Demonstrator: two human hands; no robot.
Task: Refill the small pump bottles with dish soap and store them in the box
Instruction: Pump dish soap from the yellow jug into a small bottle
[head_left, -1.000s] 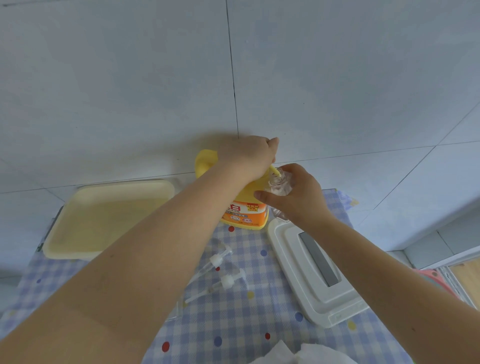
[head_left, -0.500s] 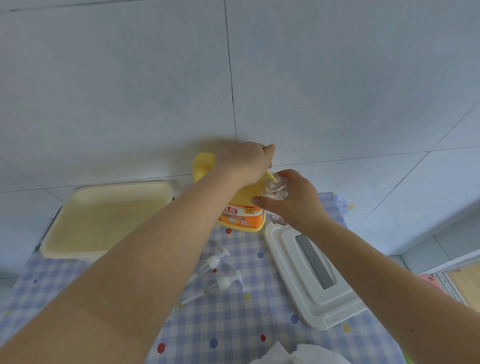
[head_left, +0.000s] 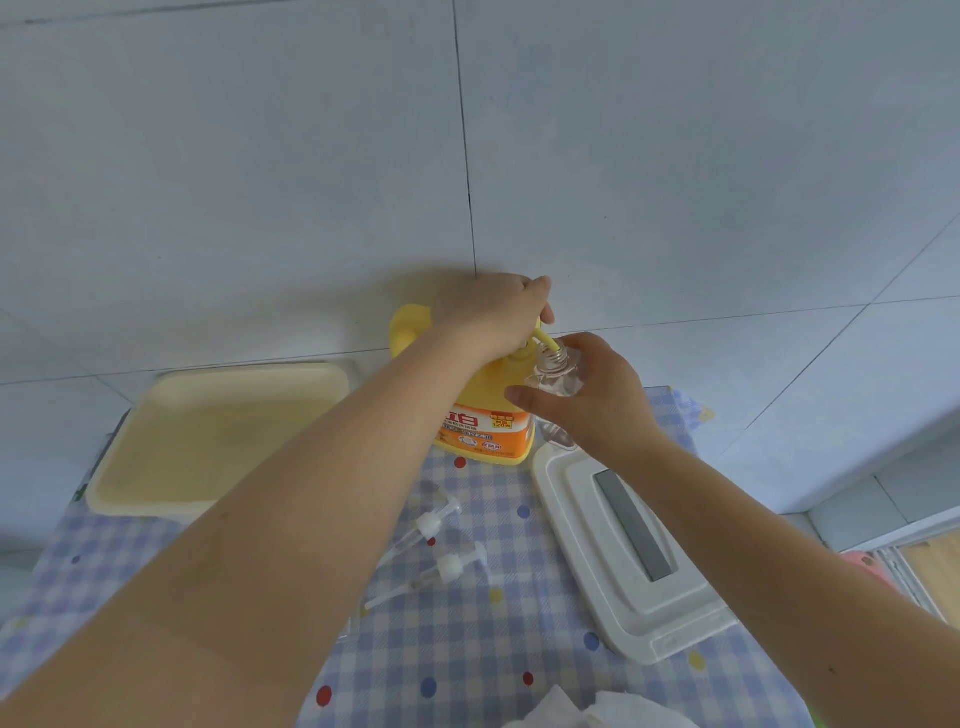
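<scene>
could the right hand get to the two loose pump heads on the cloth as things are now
Probably not yet: the right hand grips the small clear bottle at the soap jug's spout. The pump heads lie uncovered on the cloth, beside the left forearm, so the path looks free once it lets go.

Pale tiled wall (head_left: 260, 182), checked tablecloth (head_left: 467, 649)

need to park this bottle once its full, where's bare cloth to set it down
Bare cloth lies near the front edge, between the loose pumps and the tissue. Crowded: the strip between soap jug and white lid.
</scene>
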